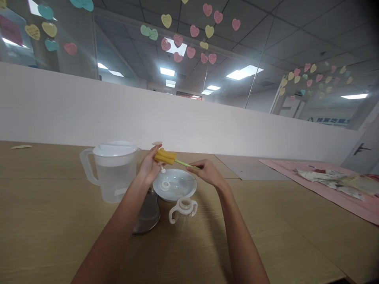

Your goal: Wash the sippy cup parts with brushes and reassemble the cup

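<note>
My right hand (204, 170) grips the green handle of a yellow sponge brush (166, 156) above a white bowl (189, 189). Closed around a small white bottle part (162, 169), my left hand (150, 163) is at the brush's yellow head; a pale round piece (156, 143) shows by its fingertips. Inside the bowl lies a white ring-shaped piece (165, 185) in a little water. In front of the bowl stands a clear cup (182, 215) with two white handles, its top open.
A lidded clear pitcher (117, 173) stands left of the bowl. A metal tray (148, 213) lies partly under my left forearm. On the right, a pink cloth (319, 185) holds packets. A white wall (177, 122) rises behind the table (281, 236).
</note>
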### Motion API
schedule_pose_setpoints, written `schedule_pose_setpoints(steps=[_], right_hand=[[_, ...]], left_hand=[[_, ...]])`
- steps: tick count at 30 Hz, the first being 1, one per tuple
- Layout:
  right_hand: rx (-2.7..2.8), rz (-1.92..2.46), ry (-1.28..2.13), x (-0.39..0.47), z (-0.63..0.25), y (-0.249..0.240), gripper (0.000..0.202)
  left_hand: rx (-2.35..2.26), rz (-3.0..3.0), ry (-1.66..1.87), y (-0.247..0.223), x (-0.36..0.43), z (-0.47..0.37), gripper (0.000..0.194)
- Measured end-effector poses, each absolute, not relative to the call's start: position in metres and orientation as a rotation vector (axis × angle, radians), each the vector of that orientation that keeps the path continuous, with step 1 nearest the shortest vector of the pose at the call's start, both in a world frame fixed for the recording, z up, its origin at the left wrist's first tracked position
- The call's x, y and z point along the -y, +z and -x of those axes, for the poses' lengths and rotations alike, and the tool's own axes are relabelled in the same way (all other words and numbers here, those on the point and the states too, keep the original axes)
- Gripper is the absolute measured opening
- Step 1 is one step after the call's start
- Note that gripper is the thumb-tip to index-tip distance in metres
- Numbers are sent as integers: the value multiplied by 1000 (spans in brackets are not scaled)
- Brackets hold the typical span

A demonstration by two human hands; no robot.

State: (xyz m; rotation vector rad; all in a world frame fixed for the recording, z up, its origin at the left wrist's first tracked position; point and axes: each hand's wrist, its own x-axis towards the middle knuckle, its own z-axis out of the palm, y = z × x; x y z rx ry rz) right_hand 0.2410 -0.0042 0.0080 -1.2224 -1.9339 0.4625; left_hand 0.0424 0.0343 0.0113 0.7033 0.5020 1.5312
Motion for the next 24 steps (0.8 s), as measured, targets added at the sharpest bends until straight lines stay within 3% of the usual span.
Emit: schedule_pose_setpoints(steps=[5, 12, 19, 24], right_hand=[[2079, 1274, 584, 8, -258, 10, 33], [1809, 1339, 403, 14, -265, 19, 44], [2105, 1270, 577, 17, -263, 18, 32], [1917, 1374, 357, 20, -269, 23, 35]], left_hand=[[-577, -786, 1487, 11, -33, -35, 15], [-544, -939, 1407, 11, -26, -47, 23], [-575, -859, 1463, 12, -27, -48, 17], [-575, -894, 1459, 12, -24, -50, 16]])
